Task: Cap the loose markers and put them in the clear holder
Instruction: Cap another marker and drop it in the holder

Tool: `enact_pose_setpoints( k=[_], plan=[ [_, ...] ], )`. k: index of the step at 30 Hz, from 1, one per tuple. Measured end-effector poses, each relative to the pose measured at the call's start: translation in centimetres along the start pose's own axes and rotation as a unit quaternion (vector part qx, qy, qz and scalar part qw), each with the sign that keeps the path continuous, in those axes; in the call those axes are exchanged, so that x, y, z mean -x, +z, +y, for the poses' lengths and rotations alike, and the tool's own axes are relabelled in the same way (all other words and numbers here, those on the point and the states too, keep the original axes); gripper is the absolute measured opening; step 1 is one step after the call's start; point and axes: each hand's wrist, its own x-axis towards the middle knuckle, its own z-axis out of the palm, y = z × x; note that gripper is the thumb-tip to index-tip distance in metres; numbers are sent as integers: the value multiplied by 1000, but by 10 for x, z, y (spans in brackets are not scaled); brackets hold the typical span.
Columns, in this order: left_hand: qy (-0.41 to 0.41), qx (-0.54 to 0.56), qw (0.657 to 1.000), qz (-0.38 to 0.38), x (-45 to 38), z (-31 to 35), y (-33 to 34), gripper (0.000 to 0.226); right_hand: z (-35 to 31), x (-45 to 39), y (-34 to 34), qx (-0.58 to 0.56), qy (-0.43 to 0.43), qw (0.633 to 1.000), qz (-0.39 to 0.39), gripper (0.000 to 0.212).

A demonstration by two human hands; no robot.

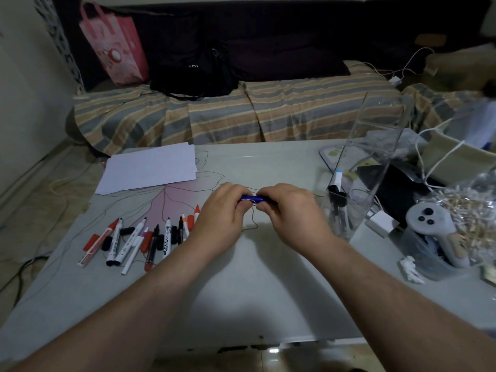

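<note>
Both hands, the left hand and the right hand, pinch opposite ends of a blue marker held level above the table, likely to press its cap home. Uncapped markers lie left of the hands for easy reach; the clear holder stands to the right.

Home living room, probably: striped-covered sofa, pink gift bag, low glass table with clutter, dim light.
</note>
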Motion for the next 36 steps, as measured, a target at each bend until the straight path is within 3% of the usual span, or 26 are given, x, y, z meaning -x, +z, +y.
enact_pose_setpoints(
  k=[5,7,12,14,16,18,20,23,26,28,33,36],
  plan=[
    [25,-14,1000,4,-5,10,-3,11,-8,1,-6,-23,20,999,-12,31],
    [12,6,1000,-4,-5,17,-1,9,-5,0,-11,-39,41,998,-14,23],
    [-25,102,994,-39,-3,32,8,33,10,3,-45,129,66,985,-91,19],
    [-42,142,989,-4,-5,40,12,41,20,4,-62,73,80,993,-53,16],
    [-62,178,982,20,-9,50,17,44,33,4,-81,-13,124,991,43,16],
    [-49,157,986,3,-11,58,26,42,45,7,-97,-77,181,973,123,14],
    [-8,106,994,-32,-10,61,38,37,58,12,-104,-41,208,967,144,10],
    [33,42,995,-86,-5,62,54,32,77,25,-97,67,221,971,66,17],
    [60,-14,991,-117,-3,58,63,29,84,32,-86,93,193,977,-1,51],
    [62,-32,989,-133,-2,56,66,27,85,33,-82,109,177,978,-25,61],
    [35,-43,986,-157,0,41,62,26,93,25,-79,180,191,958,-113,45],
    [-6,-69,982,-175,0,17,54,24,87,18,-70,208,154,965,-33,35]
  ],
)
